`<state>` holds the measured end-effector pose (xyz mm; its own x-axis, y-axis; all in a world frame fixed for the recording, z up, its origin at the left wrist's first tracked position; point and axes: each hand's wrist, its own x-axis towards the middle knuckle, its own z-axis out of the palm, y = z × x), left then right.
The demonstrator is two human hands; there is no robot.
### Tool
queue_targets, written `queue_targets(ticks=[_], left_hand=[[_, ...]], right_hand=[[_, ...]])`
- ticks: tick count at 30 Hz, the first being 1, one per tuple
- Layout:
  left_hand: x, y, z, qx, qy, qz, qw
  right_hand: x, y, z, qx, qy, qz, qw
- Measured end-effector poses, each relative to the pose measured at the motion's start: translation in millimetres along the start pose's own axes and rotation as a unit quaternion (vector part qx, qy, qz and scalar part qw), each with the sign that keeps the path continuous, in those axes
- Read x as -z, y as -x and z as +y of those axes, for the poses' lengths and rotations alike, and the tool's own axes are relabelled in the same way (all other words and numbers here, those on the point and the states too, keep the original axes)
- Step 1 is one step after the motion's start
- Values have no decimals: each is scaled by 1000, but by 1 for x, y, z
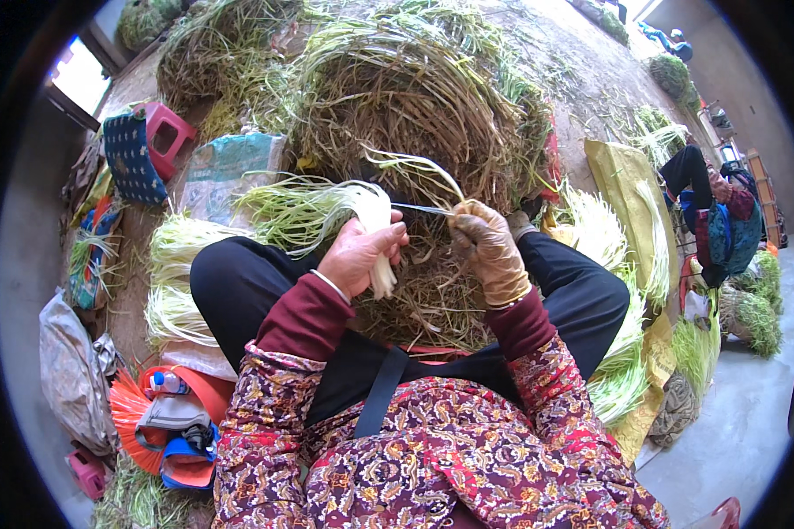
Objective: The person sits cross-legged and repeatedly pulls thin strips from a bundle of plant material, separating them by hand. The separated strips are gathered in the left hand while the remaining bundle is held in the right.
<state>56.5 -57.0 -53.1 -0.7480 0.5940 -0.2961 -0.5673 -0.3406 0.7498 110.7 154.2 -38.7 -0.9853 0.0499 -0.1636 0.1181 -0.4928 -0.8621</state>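
Observation:
My bare left hand [367,254] is closed around a bundle of pale, chive-like stalks [372,205]. The white ends point down below the fingers, and the thin green leaf tips droop to the left over my knee. In a dirty tan glove, my right hand [486,248] pinches some yellowish stalks [437,173] with curling ends. A thin whitish strand [420,208] stretches between the right fingers and the bundle. Just beyond both hands rises a large heap of unsorted stalks [403,119] with brown outer leaves. Brown peeled scraps [430,304] lie between my legs.
Clean pale bundles [182,278] lie left of my knee; more bundles [615,370] line the right side on yellow sacks [628,211]. At left stand a pink stool [165,139] and an orange container [218,393] with a bottle. Another person [721,211] sits at far right.

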Motion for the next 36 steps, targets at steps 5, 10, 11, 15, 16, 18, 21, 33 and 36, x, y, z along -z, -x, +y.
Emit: queue_targets(ticks=[5,10,11,15,16,18,21,33,36], left_hand=[[4,22,65,-78,120,95,985],[64,24,93,-255,219,100,936],[60,19,85,-266,180,130,938],[15,9,46,-154,98,127,975],[8,8,37,-126,91,120,981],[4,4,21,-90,53,105,989],[4,-2,4,-45,24,110,993],[1,-13,-8,-99,-45,130,985],[-1,-13,2,-158,-34,155,975]], right_hand=[[48,3,-9,3,22,2,1000],[38,15,4,-33,67,-23,997],[27,18,5,-29,88,-20,995],[-11,28,5,-20,148,-64,987],[-13,30,9,-52,162,-66,983],[-24,37,11,-52,206,-65,975],[-30,47,15,-87,199,-67,974],[-39,13,36,-102,84,-93,987],[-37,4,56,-56,9,-55,997]])
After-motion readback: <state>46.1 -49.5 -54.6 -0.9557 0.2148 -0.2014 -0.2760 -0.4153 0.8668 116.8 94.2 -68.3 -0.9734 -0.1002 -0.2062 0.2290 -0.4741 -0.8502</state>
